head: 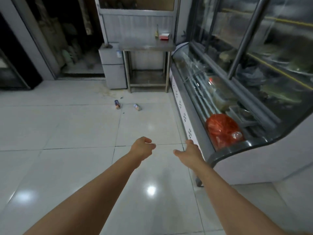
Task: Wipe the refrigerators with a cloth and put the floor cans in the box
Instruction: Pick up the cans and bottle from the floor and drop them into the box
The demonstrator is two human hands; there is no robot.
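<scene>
Two cans lie on their sides on the white tiled floor ahead: a dark blue can and a lighter can just right of it. Both my arms reach forward over the tiles, well short of the cans. My left hand hangs with loosely curled fingers and holds nothing. My right hand is spread with relaxed fingers, empty, close to the front edge of the glass display refrigerator on the right. No cloth or box is in view.
A red bag lies inside the display refrigerator. A steel table with a small red-and-white box stands at the back. A small grey fridge sits left of it, beside a dark doorway.
</scene>
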